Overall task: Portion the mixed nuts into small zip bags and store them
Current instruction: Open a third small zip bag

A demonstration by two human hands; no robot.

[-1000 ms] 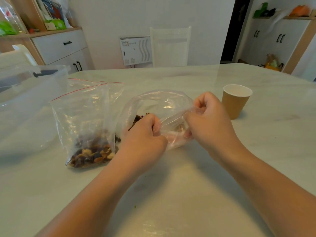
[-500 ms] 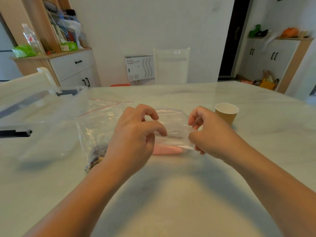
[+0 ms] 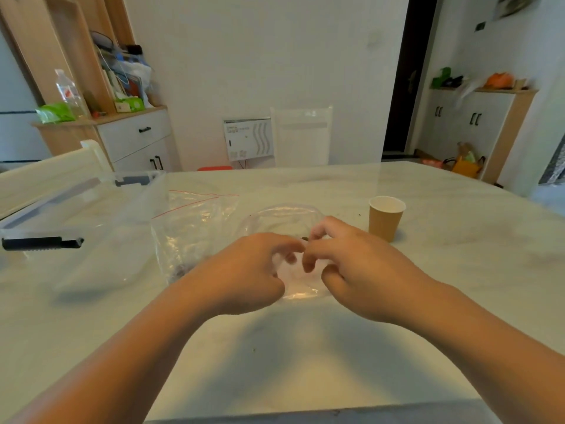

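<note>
- Head view looks down at a pale table (image 3: pixel 305 347) with both arms reaching out over it.
- The left hand (image 3: pixel 244 273) and the right hand (image 3: pixel 354 270) meet over a small zip bag (image 3: pixel 301 283) in the middle of the table.
- Both hands have bent fingers that pinch the near part of the small zip bag, and their fingertips almost touch each other.
- The small zip bag lies flat, and its far side puffs up in a round hump.
- A bigger bag (image 3: pixel 186 234) with a red zip line stands just left of the small one, with dark nuts (image 3: pixel 180 270) at its bottom.
- A clear plastic box (image 3: pixel 91 209) sits at the left side of the table, well apart from the hands.
- A brown paper cup (image 3: pixel 385 218) stands upright near the right hand, not touching it.
- A few dark crumbs lie on the table behind the bags.
- The near edge of the table shows at the bottom, and bare table lies between that edge and the hands.
- More bare table spreads to the right of the cup and far behind it, up to a white chair (image 3: pixel 301 136).
</note>
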